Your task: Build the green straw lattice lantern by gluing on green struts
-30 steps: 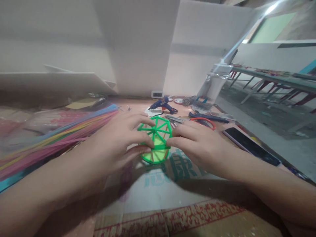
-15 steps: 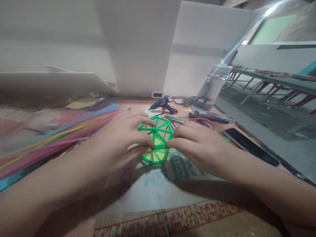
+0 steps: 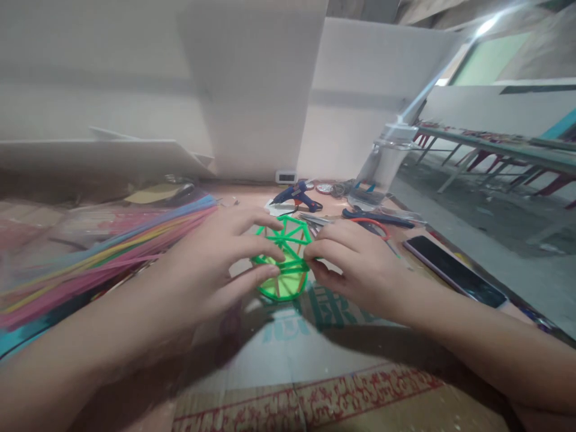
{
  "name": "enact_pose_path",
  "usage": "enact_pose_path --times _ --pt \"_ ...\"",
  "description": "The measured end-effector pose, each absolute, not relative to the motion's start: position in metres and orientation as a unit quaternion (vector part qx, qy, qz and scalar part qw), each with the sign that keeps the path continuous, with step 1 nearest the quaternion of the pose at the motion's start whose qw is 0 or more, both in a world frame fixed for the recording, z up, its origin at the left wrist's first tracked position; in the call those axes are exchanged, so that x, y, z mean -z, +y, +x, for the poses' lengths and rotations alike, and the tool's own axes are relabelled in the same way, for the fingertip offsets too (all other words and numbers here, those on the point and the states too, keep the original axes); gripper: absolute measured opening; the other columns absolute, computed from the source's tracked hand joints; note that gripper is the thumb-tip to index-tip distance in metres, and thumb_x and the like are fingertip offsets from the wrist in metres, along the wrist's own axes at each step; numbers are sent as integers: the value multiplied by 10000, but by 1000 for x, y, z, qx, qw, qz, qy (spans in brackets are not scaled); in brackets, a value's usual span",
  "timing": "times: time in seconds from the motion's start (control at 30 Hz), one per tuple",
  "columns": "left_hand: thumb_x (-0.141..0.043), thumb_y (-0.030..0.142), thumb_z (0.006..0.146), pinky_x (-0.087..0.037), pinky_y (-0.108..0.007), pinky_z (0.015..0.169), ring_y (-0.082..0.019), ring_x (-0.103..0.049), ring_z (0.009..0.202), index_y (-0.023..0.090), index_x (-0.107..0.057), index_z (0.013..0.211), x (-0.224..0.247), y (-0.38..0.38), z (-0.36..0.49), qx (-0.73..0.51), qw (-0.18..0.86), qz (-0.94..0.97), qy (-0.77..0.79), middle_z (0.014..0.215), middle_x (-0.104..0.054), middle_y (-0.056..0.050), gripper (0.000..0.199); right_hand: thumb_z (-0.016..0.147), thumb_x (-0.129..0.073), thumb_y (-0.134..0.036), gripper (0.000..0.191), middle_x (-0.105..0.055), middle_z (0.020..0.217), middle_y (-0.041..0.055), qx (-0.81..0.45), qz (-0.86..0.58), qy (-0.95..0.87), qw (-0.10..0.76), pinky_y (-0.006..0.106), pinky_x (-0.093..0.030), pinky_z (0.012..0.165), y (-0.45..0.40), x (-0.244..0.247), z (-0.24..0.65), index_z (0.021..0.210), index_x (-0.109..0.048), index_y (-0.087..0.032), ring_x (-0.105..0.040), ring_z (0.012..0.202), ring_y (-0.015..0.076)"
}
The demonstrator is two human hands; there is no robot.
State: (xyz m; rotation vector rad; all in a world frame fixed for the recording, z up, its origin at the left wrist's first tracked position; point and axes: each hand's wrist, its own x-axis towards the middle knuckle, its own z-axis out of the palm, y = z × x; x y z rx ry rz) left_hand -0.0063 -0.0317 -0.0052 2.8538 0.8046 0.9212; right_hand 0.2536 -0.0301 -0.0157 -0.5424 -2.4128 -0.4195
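A small round frame of bright green strips (image 3: 294, 233) stands on the printed cardboard, with thin brown uprights and a yellow-green base (image 3: 288, 285). From the left, my left hand (image 3: 225, 255) has its thumb and fingertips closed on a green crosswise strip and the frame's near left side. At the right edge, my right hand (image 3: 360, 264) pinches the end of that strip between thumb and forefinger, its other fingers curled. Parts of the frame's sides are hidden behind my fingers.
Fuzzy coloured pipe cleaners (image 3: 135, 240) lie at left. Behind the frame are a blue glue gun (image 3: 294, 193), a small display (image 3: 286, 177), red-handled scissors (image 3: 375, 225) and dark-handled pliers (image 3: 380, 217). A clear bottle (image 3: 378, 168) and a phone (image 3: 456, 270) are at right.
My left thumb has come a little lower on the frame, and my right fingers have shifted slightly at its right edge. The crosswise strip now tilts more. The view has moved slightly.
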Motion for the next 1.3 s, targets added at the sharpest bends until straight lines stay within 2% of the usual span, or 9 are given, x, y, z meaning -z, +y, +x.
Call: enact_pose_path --times 0.13,0.37,0.6,0.73,0.87,1.0,1.13,1.2,1.3 --pt "-567 226 1021 -435 -437 1121 -254 -563 1302 239 -716 1217 2 -42 10 -355 -34 888 291 1344 -645 -87 247 1003 -545 -119 169 -690 790 64 183 -205 -899 340 306 -466 674 -32 10 254 908 -683 -138 -591 747 191" --pt "-602 193 1000 -438 -454 1098 -264 -600 1250 211 -773 1080 0 -53 44 -390 -91 867 297 1262 -711 -82 190 963 -559 -77 148 -709 788 65 215 -221 -873 378 328 -518 719 -37 -1 258 892 -658 -160 -645 774 205" --pt "-513 220 1050 -425 -441 1122 -241 -567 1314 234 -739 1196 -8 -69 63 -388 -12 864 321 1350 -680 -69 270 975 -576 -120 166 -681 758 54 316 -235 -826 403 346 -475 703 -38 -6 268 825 -604 -186 -611 746 209" --pt "-538 249 1043 -436 -441 1093 -252 -593 1282 231 -764 1124 -7 -63 63 -411 28 856 314 1341 -681 -79 241 967 -601 -117 158 -683 751 43 387 -223 -811 377 356 -434 693 -41 -6 271 828 -603 -191 -573 707 204" --pt "-647 286 990 -482 -353 983 -201 -664 1108 241 -760 953 -8 -54 58 -445 88 832 320 1151 -730 -28 127 981 -603 -135 134 -713 774 45 357 -193 -827 390 354 -444 691 -46 -6 268 858 -616 -185 -603 722 202" --pt "-625 251 970 -478 -312 890 -166 -661 975 240 -700 915 -9 -50 51 -431 126 835 318 1002 -722 13 94 1015 -592 -192 85 -762 892 57 254 -172 -863 402 334 -506 763 -46 -15 271 954 -651 -185 -671 830 194" --pt "-619 248 922 -466 -331 848 -190 -644 965 242 -662 862 -10 -44 31 -452 146 803 359 969 -691 8 74 1040 -514 -259 179 -768 997 77 134 -333 -829 429 326 -520 784 -24 -30 297 1063 -678 -191 -703 901 205" --pt "-624 270 914 -462 -351 852 -212 -634 996 255 -660 863 -12 -41 21 -470 157 780 382 995 -684 0 65 1018 -477 -232 231 -762 932 71 105 -463 -800 366 305 -490 684 -4 -29 315 1118 -680 -185 -688 785 201" --pt "-629 313 920 -458 -376 862 -231 -615 1004 276 -667 871 -14 -39 12 -492 156 762 391 982 -670 -7 73 1012 -472 -262 310 -773 994 80 27 -564 -820 87 280 -486 683 27 -9 337 1258 -651 -201 -709 804 202"
